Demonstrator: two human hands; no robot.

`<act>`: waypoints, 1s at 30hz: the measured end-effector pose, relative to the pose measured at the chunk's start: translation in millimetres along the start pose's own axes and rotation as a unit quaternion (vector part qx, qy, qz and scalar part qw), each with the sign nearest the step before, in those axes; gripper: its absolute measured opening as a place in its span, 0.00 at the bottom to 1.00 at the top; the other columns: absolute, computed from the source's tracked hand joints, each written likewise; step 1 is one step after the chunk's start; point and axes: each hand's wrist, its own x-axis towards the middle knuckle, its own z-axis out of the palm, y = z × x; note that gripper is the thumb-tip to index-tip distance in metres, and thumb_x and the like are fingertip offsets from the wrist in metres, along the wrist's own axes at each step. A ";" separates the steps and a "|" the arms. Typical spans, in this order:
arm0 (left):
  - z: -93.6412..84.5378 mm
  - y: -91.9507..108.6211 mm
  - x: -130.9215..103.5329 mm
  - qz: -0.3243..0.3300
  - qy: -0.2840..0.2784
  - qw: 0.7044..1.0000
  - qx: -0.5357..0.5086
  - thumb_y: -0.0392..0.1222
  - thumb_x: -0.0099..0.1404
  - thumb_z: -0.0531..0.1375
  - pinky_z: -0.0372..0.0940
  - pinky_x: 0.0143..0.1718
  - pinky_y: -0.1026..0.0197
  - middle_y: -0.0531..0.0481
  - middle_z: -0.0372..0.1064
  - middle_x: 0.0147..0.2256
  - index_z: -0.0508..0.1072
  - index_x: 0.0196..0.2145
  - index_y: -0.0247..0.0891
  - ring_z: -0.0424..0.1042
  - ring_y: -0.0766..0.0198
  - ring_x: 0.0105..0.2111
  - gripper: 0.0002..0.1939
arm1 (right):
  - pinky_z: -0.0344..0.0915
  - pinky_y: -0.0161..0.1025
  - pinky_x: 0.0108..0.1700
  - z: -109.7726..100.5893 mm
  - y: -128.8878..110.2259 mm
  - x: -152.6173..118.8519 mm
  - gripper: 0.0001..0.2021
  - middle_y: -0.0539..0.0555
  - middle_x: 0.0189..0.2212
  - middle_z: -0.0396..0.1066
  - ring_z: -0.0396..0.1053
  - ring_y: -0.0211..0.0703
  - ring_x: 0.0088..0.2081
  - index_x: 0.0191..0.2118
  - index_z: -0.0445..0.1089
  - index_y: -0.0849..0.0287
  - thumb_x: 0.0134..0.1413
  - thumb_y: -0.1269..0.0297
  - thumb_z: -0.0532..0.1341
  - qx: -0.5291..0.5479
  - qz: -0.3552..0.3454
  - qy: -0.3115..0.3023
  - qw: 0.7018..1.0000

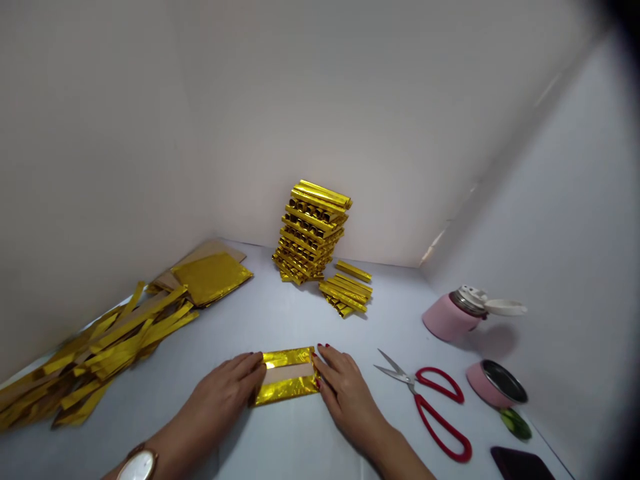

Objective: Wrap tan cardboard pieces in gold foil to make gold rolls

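Note:
A sheet of gold foil paper (287, 390) lies flat on the white table in front of me. Its top and bottom edges are folded inward, leaving a beige strip of paper bare along the middle. My left hand (227, 383) holds its left end, the fingertips pressed together on the edge and the thumb hidden. On the opposite side, my right hand (347, 383) grips the right end, with fingertips along the edge and red nails showing. Open scissors with red handles (413, 383) lie just right of my right hand.
Gold rolled tubes (313, 230) form a tall crisscross stack at the back, beside a low pile of tubes (347, 290). Gold strips (125, 333) and a square gold sheet stack (213, 277) are left. A pink flask (450, 317), pink cup (493, 383) and dark flat object (520, 463) stand right.

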 end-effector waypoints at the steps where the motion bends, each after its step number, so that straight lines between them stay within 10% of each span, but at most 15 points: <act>1: -2.3 0.9 0.9 -0.010 -0.005 0.999 -0.032 0.26 0.63 0.51 0.64 0.47 0.54 0.46 0.68 0.49 0.68 0.47 0.42 0.68 0.55 0.47 0.19 | 0.58 0.56 0.56 2.8 -0.7 -1.5 0.20 0.63 0.56 0.63 0.59 0.54 0.58 0.56 0.64 0.60 0.58 0.73 0.53 0.000 -0.004 0.014 1.000; 6: -3.0 13.5 -2.0 -0.044 0.027 0.989 -0.138 0.25 0.63 0.49 0.63 0.43 0.60 0.49 0.65 0.48 0.65 0.50 0.45 0.67 0.59 0.45 0.21 | 0.60 0.56 0.54 4.6 1.7 -2.6 0.20 0.63 0.55 0.63 0.60 0.54 0.56 0.55 0.64 0.58 0.57 0.73 0.55 0.017 -0.021 0.039 0.999; 11: -4.3 15.0 -4.4 -0.069 -0.011 0.987 -0.144 0.25 0.63 0.50 0.62 0.33 0.63 0.53 0.67 0.32 0.67 0.31 0.40 0.67 0.61 0.33 0.12 | 0.62 0.52 0.53 0.1 -1.7 -1.3 0.13 0.60 0.52 0.65 0.61 0.52 0.55 0.46 0.68 0.55 0.55 0.74 0.56 0.066 0.002 0.049 0.997; 23: -10.9 18.5 -7.4 0.031 -0.041 0.998 -0.031 0.26 0.62 0.53 0.68 0.36 0.57 0.47 0.71 0.36 0.68 0.39 0.37 0.70 0.57 0.35 0.11 | 0.56 0.57 0.54 -19.0 -3.1 1.8 0.10 0.56 0.52 0.68 0.63 0.54 0.55 0.42 0.70 0.51 0.52 0.66 0.65 0.060 -0.003 -0.049 0.997; 30: 3.7 17.0 -12.0 0.047 0.000 0.998 0.046 0.22 0.56 0.51 0.70 0.33 0.57 0.44 0.71 0.36 0.67 0.39 0.35 0.70 0.57 0.33 0.15 | 0.59 0.49 0.52 -16.5 -3.3 -0.1 0.08 0.55 0.42 0.74 0.71 0.45 0.43 0.43 0.70 0.53 0.61 0.70 0.57 0.002 -0.127 0.046 0.991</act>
